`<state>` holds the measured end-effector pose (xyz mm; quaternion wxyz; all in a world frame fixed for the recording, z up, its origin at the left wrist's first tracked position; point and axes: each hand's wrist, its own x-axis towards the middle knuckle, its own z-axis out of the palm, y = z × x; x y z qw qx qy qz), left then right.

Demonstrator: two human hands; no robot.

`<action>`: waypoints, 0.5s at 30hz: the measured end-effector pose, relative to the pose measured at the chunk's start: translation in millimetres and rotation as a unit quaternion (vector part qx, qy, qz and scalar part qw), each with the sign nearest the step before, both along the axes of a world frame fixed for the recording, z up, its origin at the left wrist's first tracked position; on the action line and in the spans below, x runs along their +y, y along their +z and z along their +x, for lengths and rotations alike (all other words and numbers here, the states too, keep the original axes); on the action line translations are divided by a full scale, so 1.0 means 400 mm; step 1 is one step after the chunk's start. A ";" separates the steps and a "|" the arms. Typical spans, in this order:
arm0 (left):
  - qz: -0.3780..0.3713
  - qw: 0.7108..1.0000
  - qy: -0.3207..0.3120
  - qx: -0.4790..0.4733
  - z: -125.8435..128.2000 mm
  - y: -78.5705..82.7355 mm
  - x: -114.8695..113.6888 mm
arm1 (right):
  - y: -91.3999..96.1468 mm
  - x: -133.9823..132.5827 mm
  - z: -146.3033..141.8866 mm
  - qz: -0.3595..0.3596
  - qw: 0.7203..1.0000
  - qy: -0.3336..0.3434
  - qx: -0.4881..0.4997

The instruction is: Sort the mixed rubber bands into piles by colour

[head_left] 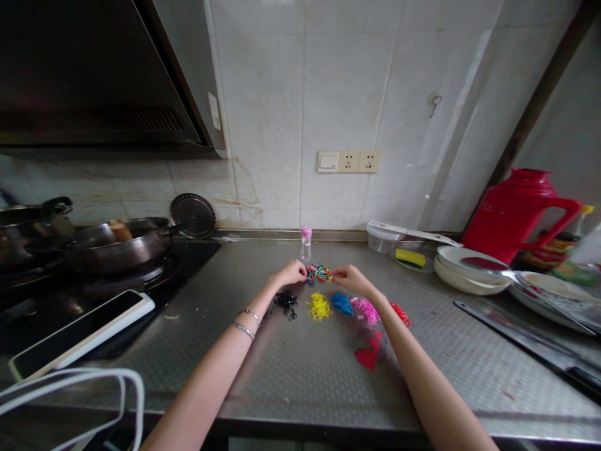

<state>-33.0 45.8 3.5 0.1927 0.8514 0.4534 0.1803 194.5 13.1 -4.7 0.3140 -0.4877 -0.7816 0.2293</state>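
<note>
Both hands on the mixed-colour tangle of small elastic bands, mid dimpled steel counter.
L hand & R hand nearly closed, fingertips pinching it from opp. sides, prob. to tease it apart; row of single-colour band piles just in front, kept separate.

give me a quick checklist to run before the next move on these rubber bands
1. Left hand at the mixed pile: ok, touching its left edge.
2. Right hand at the pile's right edge: ok.
3. A band in either grip: cannot tell, too small to see.
4. Black pile, yellow pile and blue pile lie apart: ok.
5. Pink pile and red pile lie apart: cannot tell, the right arm covers part.
6. Bottle upright behind the mixed pile: ok.
</note>
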 end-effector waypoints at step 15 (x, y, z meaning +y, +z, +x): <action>-0.008 1.000 0.008 -0.028 -0.020 0.000 0.010 | -0.003 -0.003 -0.001 -0.012 1.000 0.001 -0.013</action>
